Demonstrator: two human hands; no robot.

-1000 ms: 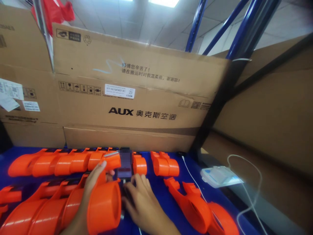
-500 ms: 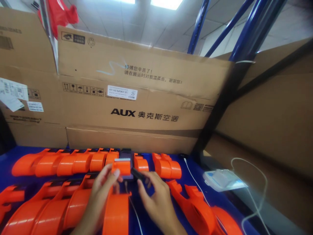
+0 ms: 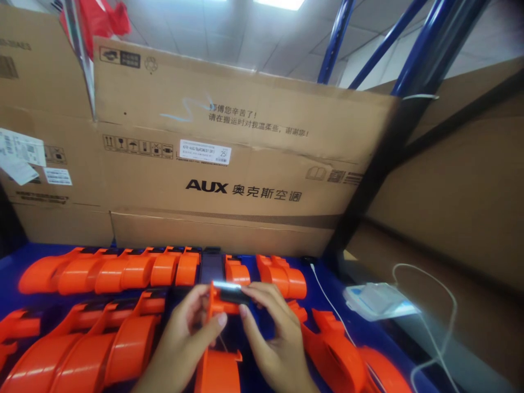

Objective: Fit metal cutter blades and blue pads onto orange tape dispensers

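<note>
An orange plastic tape-dispenser body (image 3: 216,349) stands on edge at the bottom centre, its head pointing up. My left hand (image 3: 186,333) is wrapped round its left side, thumb pressed near the head. My right hand (image 3: 272,333) pinches a small black bar (image 3: 233,295) against the top of the head, just under a shiny metal strip. Both hands are closed on the part.
Rows of identical orange dispenser bodies (image 3: 110,270) lie on the blue table (image 3: 12,256), with more (image 3: 339,355) at the right. A dark phone (image 3: 212,266) stands behind. A white charger (image 3: 379,300) with cable lies right. Cardboard boxes (image 3: 229,164) wall the back.
The orange body has been turned from lying sideways to standing edge-on. My right hand picked up the black bar and brought it onto the head of the part.
</note>
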